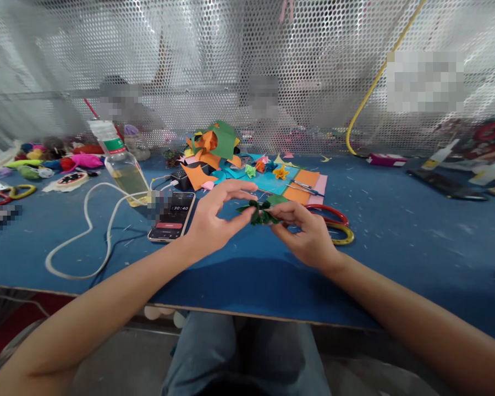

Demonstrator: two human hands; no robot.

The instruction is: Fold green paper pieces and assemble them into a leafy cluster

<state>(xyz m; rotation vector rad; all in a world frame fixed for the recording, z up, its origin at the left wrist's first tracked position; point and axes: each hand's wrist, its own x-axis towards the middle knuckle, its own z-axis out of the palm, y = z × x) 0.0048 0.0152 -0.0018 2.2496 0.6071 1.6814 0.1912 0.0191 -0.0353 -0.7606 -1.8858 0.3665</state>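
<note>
A tall mesh panel (214, 66) backs a blue desk (379, 236), where a person seated at the near edge works a small green paper piece. An upright bottle (126, 168) of yellowish liquid stands at left, a looped white cable (91, 217) beside it. Behind the hands, cut paper (224, 138) lies heaped, next to a blue sheet (267, 180) bearing small folded flowers (280, 172). Flat orange sheets (300, 188) lie just to the right.

A lit phone (172, 217) rests beyond the left forearm, and scissors (330, 210) with red and yellow handles lie partly hidden behind the right hand (309, 235).

That hand narrows to a pinch on the right side of the green piece (261, 213), held above the desk between both hands. The left hand (212, 220) sets its thumb against the opposite side, fingers arched above; whether they close behind it cannot be told. Handling and shaping the petal-like folds appears to be the step in hand; any further adjustment would call for a steady right pinch and light left fingertips.
</note>
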